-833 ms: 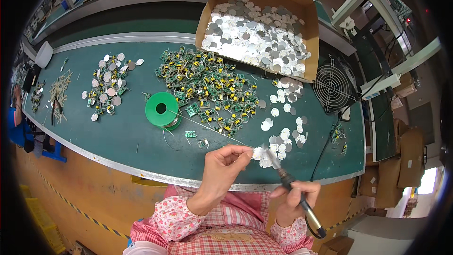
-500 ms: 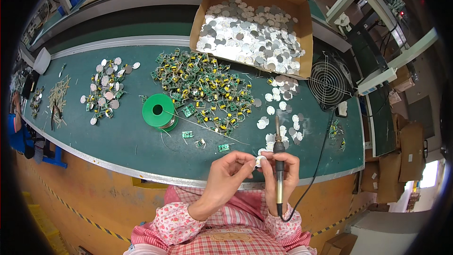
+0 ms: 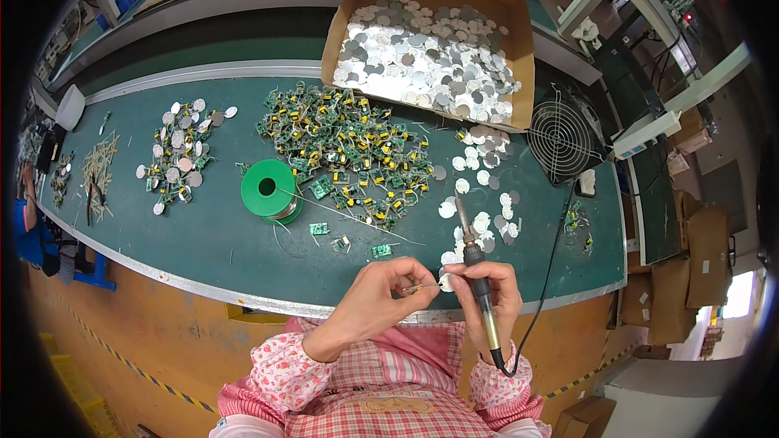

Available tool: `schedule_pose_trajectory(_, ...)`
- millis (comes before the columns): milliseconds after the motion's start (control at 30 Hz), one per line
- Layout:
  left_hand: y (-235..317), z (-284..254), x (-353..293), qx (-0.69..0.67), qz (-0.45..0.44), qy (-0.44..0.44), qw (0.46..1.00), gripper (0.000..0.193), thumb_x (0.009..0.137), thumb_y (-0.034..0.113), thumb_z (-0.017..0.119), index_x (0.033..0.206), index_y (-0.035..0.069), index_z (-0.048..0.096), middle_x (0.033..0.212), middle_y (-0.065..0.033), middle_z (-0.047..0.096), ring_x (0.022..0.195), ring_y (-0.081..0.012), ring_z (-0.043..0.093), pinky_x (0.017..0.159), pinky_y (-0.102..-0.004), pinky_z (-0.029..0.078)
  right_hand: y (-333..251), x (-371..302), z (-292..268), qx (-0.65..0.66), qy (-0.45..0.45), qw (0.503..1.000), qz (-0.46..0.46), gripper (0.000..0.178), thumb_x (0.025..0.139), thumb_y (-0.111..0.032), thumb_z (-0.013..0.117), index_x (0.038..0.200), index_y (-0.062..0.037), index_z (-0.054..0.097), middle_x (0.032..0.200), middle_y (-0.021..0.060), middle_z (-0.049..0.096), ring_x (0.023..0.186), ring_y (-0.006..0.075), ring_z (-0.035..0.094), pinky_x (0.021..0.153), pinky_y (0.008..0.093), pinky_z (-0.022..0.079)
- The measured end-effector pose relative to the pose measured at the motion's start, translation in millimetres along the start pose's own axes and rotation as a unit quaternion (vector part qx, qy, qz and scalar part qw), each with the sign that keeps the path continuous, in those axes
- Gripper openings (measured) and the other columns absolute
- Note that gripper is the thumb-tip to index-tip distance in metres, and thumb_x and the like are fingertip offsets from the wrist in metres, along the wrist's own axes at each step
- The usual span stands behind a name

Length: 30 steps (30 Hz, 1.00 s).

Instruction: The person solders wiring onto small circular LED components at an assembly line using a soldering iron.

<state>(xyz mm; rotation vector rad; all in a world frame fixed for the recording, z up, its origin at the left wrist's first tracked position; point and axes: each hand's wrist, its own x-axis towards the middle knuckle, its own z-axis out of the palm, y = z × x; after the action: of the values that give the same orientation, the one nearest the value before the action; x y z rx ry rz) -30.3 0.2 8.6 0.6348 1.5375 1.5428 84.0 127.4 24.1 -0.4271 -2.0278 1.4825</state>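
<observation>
Just over the table's front edge, my two hands meet at a small white disc [image 3: 445, 282]. My right hand [image 3: 495, 296] pinches the disc between thumb and finger. The same hand carries a soldering iron [image 3: 485, 296], its tip pointing up and away over the table. My left hand [image 3: 377, 296] is closed in a pinch on a thin wire [image 3: 418, 287] that reaches to the disc; whatever else its fingers hold is hidden. Beyond it lies a small green circuit board [image 3: 382, 251]. Loose white discs [image 3: 482, 221] are scattered past the iron.
A cardboard box [image 3: 334, 49] of discs stands at the back. Left of it are a heap of circuit boards [image 3: 349, 146], a green solder spool [image 3: 258, 195] and boards with discs [image 3: 178, 150]. A round fan [image 3: 560, 142] stands at right; the iron's black cord [image 3: 545, 284] trails toward it.
The soldering iron has tilted, its tip swinging left. My hands have parted slightly, and a thin wire now shows between my left fingers and the disc.
</observation>
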Motion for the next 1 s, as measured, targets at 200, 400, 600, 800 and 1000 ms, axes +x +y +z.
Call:
schedule_pose_trajectory(200, 3, -2, 0, 0.065, 0.031, 0.013, 0.997, 0.015, 0.077, 0.015, 0.07, 0.082, 0.002, 0.064, 0.067, 0.0, 0.059, 0.057, -0.0059, 0.048, 0.053, -0.0249, 0.04, 1, 2, -3, -0.008, -0.024, 1.0, -0.002, 0.022, 0.08, 0.01, 0.065, 0.096, -0.0007, 0.054, 0.094, 0.0129, 0.066, 0.092, 0.0207, 0.067, 0.077, 0.0272, 0.053)
schedule_pose_trajectory(400, 7, -3, -2, 0.102, 0.052, 0.018, 0.993, 0.016, 0.074, 0.014, 0.07, 0.08, 0.002, 0.063, 0.068, -0.0028, 0.058, 0.056, -0.0082, 0.05, 0.054, -0.0257, 0.041, 1, 4, -5, -0.028, -0.042, 0.999, -0.017, 0.021, 0.079, 0.009, 0.067, 0.094, -0.0018, 0.056, 0.092, 0.0116, 0.067, 0.09, 0.0204, 0.068, 0.075, 0.0268, 0.053)
schedule_pose_trajectory(600, 5, -4, 0, 0.117, 0.034, 0.004, 0.992, 0.017, 0.074, 0.016, 0.069, 0.079, 0.002, 0.062, 0.068, -0.0038, 0.058, 0.058, -0.0098, 0.053, 0.056, -0.027, 0.043, 1, 7, -6, -0.043, -0.052, 0.997, -0.023, 0.022, 0.078, 0.008, 0.068, 0.093, -0.0028, 0.057, 0.09, 0.0108, 0.068, 0.088, 0.0204, 0.068, 0.073, 0.0266, 0.053)
schedule_pose_trajectory(800, 5, -2, 1, 0.103, 0.064, 0.032, 0.992, 0.017, 0.074, 0.016, 0.07, 0.083, 0.002, 0.065, 0.067, -0.0024, 0.056, 0.055, -0.0085, 0.049, 0.053, -0.0261, 0.041, 3, 7, -7, -0.047, -0.054, 0.997, -0.032, 0.023, 0.077, 0.008, 0.069, 0.093, -0.0033, 0.058, 0.088, 0.0102, 0.068, 0.087, 0.0212, 0.069, 0.07, 0.0269, 0.053)
schedule_pose_trajectory(1000, -6, -8, 4, 0.008, -0.002, -0.016, 1.0, 0.012, 0.078, 0.012, 0.07, 0.084, 0.002, 0.067, 0.061, 0.0036, 0.054, 0.054, -0.0016, 0.042, 0.05, -0.0216, 0.033, -4, 9, -3, -0.07, -0.061, 0.995, -0.044, 0.024, 0.076, 0.006, 0.07, 0.095, -0.0048, 0.059, 0.087, 0.01, 0.067, 0.081, 0.0188, 0.068, 0.069, 0.0268, 0.052)
